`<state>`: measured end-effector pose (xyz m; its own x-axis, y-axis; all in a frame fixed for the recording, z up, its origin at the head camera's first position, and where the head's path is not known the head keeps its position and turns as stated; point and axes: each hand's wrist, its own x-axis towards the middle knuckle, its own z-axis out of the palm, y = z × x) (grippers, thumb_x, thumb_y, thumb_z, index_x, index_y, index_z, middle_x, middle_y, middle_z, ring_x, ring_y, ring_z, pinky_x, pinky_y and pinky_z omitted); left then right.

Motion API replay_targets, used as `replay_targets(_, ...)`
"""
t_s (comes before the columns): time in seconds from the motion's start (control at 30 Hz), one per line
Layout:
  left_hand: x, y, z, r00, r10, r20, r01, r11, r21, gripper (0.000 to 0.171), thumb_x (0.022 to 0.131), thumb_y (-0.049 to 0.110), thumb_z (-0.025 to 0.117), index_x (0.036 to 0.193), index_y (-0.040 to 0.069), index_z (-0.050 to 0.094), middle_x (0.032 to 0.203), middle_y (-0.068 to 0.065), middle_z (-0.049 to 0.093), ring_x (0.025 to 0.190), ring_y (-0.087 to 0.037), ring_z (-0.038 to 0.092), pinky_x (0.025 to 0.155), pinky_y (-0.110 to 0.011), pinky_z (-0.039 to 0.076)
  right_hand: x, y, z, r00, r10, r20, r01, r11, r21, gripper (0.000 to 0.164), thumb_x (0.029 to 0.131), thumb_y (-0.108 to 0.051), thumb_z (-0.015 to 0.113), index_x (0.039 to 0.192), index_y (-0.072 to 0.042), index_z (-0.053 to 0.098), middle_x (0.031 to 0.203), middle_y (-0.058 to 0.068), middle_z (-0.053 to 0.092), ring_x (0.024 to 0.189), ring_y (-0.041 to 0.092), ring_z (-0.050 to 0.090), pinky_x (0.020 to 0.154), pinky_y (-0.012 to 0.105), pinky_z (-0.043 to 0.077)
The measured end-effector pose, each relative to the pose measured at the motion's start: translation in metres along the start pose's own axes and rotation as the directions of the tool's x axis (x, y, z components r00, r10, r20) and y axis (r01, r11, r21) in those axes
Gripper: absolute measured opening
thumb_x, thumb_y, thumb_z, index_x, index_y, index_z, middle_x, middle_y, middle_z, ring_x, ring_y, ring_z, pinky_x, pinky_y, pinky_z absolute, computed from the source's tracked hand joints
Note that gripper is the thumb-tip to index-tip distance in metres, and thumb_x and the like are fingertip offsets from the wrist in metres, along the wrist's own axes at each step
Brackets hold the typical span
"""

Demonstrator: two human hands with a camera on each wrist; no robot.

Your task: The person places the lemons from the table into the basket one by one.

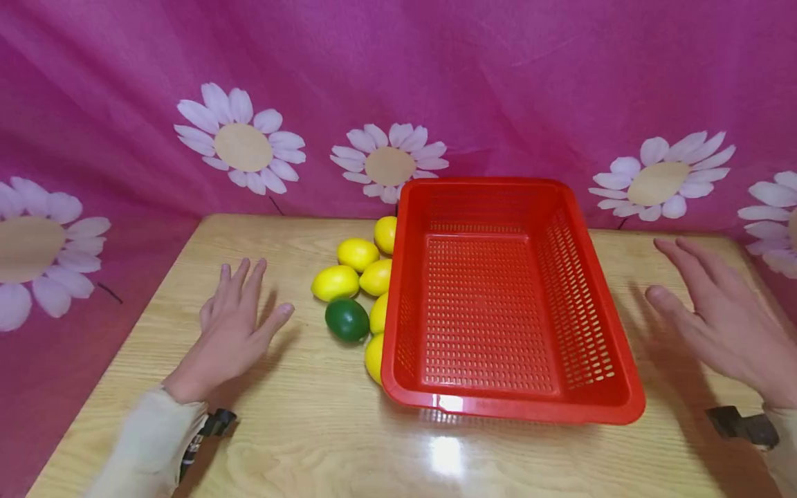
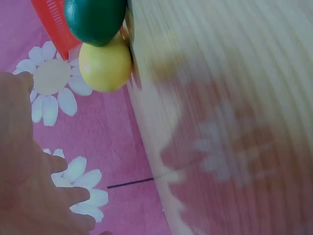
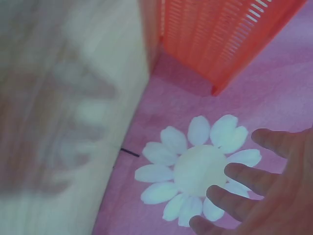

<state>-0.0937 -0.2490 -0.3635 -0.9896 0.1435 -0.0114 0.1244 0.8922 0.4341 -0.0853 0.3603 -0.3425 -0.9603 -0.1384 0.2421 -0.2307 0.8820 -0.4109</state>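
Observation:
In the head view a red slotted plastic basket stands on the wooden table, with nothing inside it. Along its left side lie several yellow lemons, some partly hidden by the rim. A dark green fruit, shaped like a lime, lies in front of them. My left hand hovers left of the fruit, fingers spread, holding nothing. To the right of the basket, my right hand is held over the table, also with fingers extended and no object in it. The left wrist view shows the green fruit beside a lemon.
A pink cloth printed with large white daisies hangs behind the table and at its left side. The wooden tabletop reflects light in front of the basket. Dark straps sit at both wrists.

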Motion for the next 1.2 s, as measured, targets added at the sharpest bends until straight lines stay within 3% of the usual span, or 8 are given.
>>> replay_targets(0.17,0.007,0.01,0.007,1.0,-0.002,0.005,0.002,1.0,-0.017,0.091,0.103,0.062,0.044,0.167,0.012,0.004,0.173,-0.024,0.008,0.16,-0.049,-0.005,0.115,-0.078,0.01,0.006,-0.007,-0.003,1.0,0.003,-0.012,-0.003,0.999,0.042,0.061,0.107,-0.027,0.049,0.162,-0.007,0.029,0.162,0.036,0.026,0.147,0.061,0.022,0.123,0.075,0.009)
replay_targets(0.4,0.012,0.021,0.016,1.0,-0.013,-0.017,0.013,0.999,-0.03,0.088,0.103,0.059,0.046,0.166,0.009,0.012,0.171,-0.025,0.013,0.158,-0.051,0.008,0.117,-0.074,0.017,0.014,-0.02,0.0,1.0,-0.002,-0.003,0.002,0.999,0.046,0.062,0.106,-0.031,0.054,0.162,-0.014,0.032,0.158,0.031,0.036,0.141,0.059,0.031,0.117,0.077,0.019)
replay_targets(0.67,0.013,0.026,0.029,0.998,0.052,-0.023,-0.054,0.994,-0.091,0.083,0.103,0.055,0.053,0.162,0.006,0.024,0.165,-0.024,0.027,0.149,-0.044,0.036,0.123,-0.064,0.032,0.027,-0.039,0.004,0.993,-0.035,0.111,0.03,0.999,0.039,0.082,0.094,-0.038,0.07,0.162,-0.015,0.032,0.165,0.027,0.029,0.144,0.057,0.03,0.108,0.08,0.026)
replay_targets(0.8,0.012,0.03,0.033,0.998,0.056,-0.009,-0.056,0.995,-0.085,0.08,0.101,0.059,0.054,0.158,0.008,0.031,0.156,-0.02,0.035,0.128,-0.037,0.054,0.111,-0.058,0.049,0.036,-0.049,0.007,0.989,0.007,0.145,-0.014,0.999,0.045,0.086,0.095,-0.044,0.068,0.164,-0.013,0.027,0.164,0.028,0.029,0.145,0.056,0.029,0.106,0.078,0.028)
replay_targets(0.9,0.011,0.035,0.035,0.999,0.05,-0.002,-0.05,0.997,-0.05,0.076,0.1,0.058,0.056,0.154,0.009,0.036,0.147,-0.017,0.042,0.108,-0.029,0.059,0.097,-0.049,0.059,0.044,-0.055,0.01,0.991,0.052,0.122,-0.059,0.997,0.054,0.087,0.095,-0.048,0.068,0.163,-0.01,0.028,0.161,0.031,0.033,0.143,0.056,0.032,0.104,0.076,0.031)
replay_targets(1.03,0.012,0.041,0.036,0.998,0.064,-0.01,-0.065,0.998,-0.02,0.067,0.1,0.051,0.062,0.149,0.008,0.043,0.134,-0.013,0.049,0.096,-0.022,0.056,0.082,-0.037,0.059,0.055,-0.056,0.017,0.988,0.089,0.123,-0.096,0.994,0.056,0.09,0.094,-0.052,0.068,0.163,-0.009,0.028,0.159,0.033,0.036,0.141,0.055,0.035,0.103,0.077,0.033)
replay_targets(1.2,0.013,0.044,0.037,0.996,0.082,-0.017,-0.082,0.997,0.003,0.064,0.099,0.052,0.063,0.144,0.009,0.047,0.127,-0.011,0.051,0.094,-0.02,0.055,0.078,-0.032,0.055,0.062,-0.054,0.024,0.977,0.106,0.185,-0.114,0.993,0.03,0.094,0.093,-0.058,0.066,0.163,-0.01,0.026,0.157,0.032,0.036,0.138,0.053,0.037,0.098,0.081,0.037)
